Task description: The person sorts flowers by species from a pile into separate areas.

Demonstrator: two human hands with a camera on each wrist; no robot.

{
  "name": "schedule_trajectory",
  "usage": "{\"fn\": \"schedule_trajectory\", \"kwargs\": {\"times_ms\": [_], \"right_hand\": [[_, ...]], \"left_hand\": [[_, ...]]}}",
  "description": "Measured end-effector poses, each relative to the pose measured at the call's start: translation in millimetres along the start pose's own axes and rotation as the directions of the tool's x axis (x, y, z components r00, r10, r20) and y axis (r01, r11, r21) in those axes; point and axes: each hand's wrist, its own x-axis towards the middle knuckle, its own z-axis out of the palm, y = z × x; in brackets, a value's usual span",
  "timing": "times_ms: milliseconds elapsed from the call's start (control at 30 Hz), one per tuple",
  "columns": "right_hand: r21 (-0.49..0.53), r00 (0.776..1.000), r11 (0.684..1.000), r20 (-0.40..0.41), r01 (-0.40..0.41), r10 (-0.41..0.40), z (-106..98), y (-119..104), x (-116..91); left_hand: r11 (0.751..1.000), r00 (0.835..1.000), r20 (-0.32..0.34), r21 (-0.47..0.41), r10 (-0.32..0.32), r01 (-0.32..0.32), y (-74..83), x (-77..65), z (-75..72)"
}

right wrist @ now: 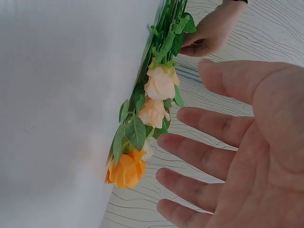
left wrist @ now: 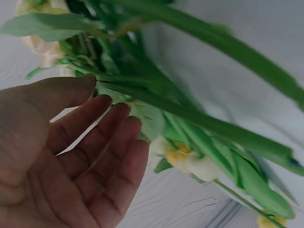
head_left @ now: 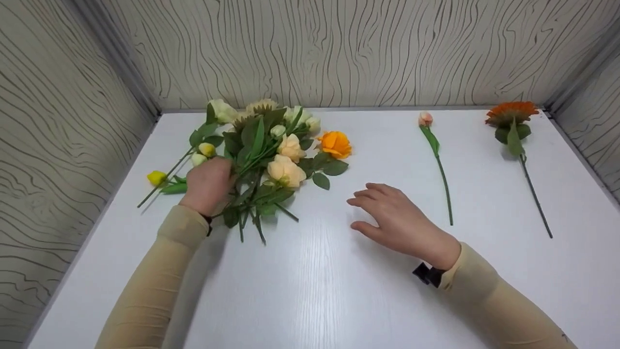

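Our left hand (head_left: 207,186) reaches into a heap of flowers (head_left: 249,138) on the white table (head_left: 310,291), thumb tip close to forefinger beside green stems (left wrist: 199,118); whether it grips one, we cannot tell. Our right hand (head_left: 399,218), fingers spread and holding nothing, hovers well apart, right of the heap's orange rose (head_left: 335,144) and peach roses (head_left: 286,170). Farther right lie a pink tulip (head_left: 431,139) and an orange gerbera (head_left: 513,138).

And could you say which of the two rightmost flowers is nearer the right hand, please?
The pink tulip, small and closed; the dark orange flower, broad and open, lies farther right.
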Motion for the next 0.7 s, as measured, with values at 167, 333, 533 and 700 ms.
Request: {"fn": "schedule_trajectory", "kwargs": {"times_ms": [167, 333, 533, 700], "right_hand": [[-0.016, 0.999, 1.0, -0.034, 0.013, -0.014, 5, 5, 0], [-0.008, 0.999, 1.0, -0.035, 0.002, -0.003, 6, 6, 1], [-0.005, 1.0, 1.0, -0.026, -0.001, 0.001, 5, 7, 1], [0.0, 1.0, 1.0, -0.019, -0.014, 0.014, 4, 8, 2]], "left_hand": [[0.997, 0.994, 0.077, -0.031, -0.074, 0.077, -6.2, -0.4, -0.5], [0.983, 0.981, 0.16, -0.126, -0.112, 0.133, -11.0, -0.1, -3.6], [0.974, 0.981, 0.166, -0.186, -0.099, 0.129, -16.5, -0.8, -5.8], [0.978, 0.99, 0.122, -0.189, -0.065, 0.087, -18.5, -2.0, -10.1]]}}
